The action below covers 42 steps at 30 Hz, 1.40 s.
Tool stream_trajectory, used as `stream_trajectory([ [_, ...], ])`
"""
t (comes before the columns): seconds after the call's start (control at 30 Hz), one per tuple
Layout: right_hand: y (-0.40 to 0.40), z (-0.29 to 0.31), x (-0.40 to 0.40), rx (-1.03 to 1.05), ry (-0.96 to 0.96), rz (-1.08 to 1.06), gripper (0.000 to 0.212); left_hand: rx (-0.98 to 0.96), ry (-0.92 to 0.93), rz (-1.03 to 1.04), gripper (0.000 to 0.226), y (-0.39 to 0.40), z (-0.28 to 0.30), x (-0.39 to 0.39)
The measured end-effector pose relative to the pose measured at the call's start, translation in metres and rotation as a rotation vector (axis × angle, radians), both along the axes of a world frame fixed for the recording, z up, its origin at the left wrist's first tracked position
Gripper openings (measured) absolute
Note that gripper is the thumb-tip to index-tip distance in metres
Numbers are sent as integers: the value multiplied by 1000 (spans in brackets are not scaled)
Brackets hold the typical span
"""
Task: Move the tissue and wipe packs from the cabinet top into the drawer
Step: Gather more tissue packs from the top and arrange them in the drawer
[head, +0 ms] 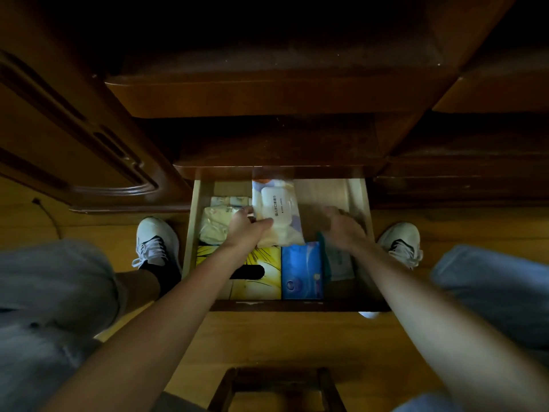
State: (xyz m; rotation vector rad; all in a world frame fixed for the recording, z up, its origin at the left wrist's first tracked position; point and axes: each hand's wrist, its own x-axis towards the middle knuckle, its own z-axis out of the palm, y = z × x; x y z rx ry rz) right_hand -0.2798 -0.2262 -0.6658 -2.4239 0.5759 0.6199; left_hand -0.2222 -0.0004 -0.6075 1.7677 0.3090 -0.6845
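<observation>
**Wipe pack being settled into the open drawer**

Just left of the left grip [245,226], touching its knuckles, lies a pale yellow soft-plastic tissue pack [214,226], with smaller pale packs [230,200] just beyond it toward the drawer's back. The left grip itself pinches the near left edge of the white soft-plastic wipe pack with a rounded white flip lid [277,208]: thumb across the top, fingers curled at its side. This pack runs away from the grip, its long axis pointing from the front of the light wooden drawer [361,200] to the back, its far end under the cabinet edge. Below the wrist, toward the person, sit a yellow printed tissue box with a dark oval slot [261,281] and, right of it, a blue glossy tissue pack [301,270].

Right of the wipe pack, across a strip of bare drawer floor, the right grip [344,226] is blurred; its fingers seem spread and bent downward over a greenish pack edge [323,248], but I cannot tell whether it holds anything.

The left hand is the nearer one, so releasing the pack flat looks like its job.
</observation>
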Motion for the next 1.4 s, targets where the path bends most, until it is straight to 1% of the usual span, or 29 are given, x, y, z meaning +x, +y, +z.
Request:
stream_trajectory([
  [0.03,-3,-6,-3,-202,86,204,79,0,4,12,28,3,1,0],
  [0.07,-4,-10,-5,-331,167,367,93,5,7,20,31,7,1,0],
  [0.1,-3,-14,-7,-416,222,481,101,12,11,26,34,9,0,0],
  [0.13,-1,-20,-9,-479,247,547,100,19,16,28,37,11,0,-1],
  [0.17,2,-23,-10,-538,250,588,92,29,18,21,39,12,-1,-2],
  [0.23,4,-25,-10,-595,220,610,62,64,14,-22,36,11,-3,-3],
  [0.3,-2,-22,-6,-597,208,593,30,103,3,-49,33,5,-6,-2],
  [0.33,-5,-16,-3,-582,211,584,24,117,-8,-54,33,1,-7,-1],
  [0.43,-12,-4,4,-533,195,599,23,113,-20,-57,31,-11,-7,1],
  [0.5,-17,3,3,-434,155,563,17,114,-22,-69,26,-16,-7,5],
  [0.53,-21,6,0,-364,124,513,18,120,-29,-79,23,-19,-8,6],
  [0.6,-29,16,-6,-264,45,418,29,113,-20,-94,24,-25,-10,8],
  [0.67,-35,27,-13,-281,-86,389,36,83,15,-116,31,-37,-12,9],
  [0.73,-37,38,-16,-315,-203,352,31,73,29,-183,32,-51,-14,12],
  [0.77,-38,43,-16,-316,-228,311,27,77,31,-220,37,-57,-15,14],
  [0.83,-44,49,-17,-296,-208,234,20,142,23,-300,48,-66,-22,17],
  [0.87,-48,50,-19,-263,-198,203,16,210,0,-357,47,-68,-26,17],
  [0.93,-53,48,-20,-182,-226,126,8,347,-43,-491,34,-72,-35,15],
  [1.0,-51,44,-19,-123,-273,77,11,408,-71,-555,31,-73,-41,11],
  [1.07,-41,37,-10,-109,-323,85,14,384,-65,-513,31,-70,-43,10],
  [1.13,-28,27,6,-136,-375,99,15,339,-68,-457,28,-65,-43,9],
  [1.23,-7,10,36,-201,-429,143,21,305,-75,-461,26,-59,-44,9],
  [1.3,1,-2,45,-266,-424,187,38,243,-57,-464,29,-57,-45,8],
  [1.33,4,-8,45,-256,-410,153,47,242,-54,-475,30,-58,-47,9],
  [1.4,11,-18,33,-174,-375,24,58,286,-50,-513,31,-61,-51,11],
])
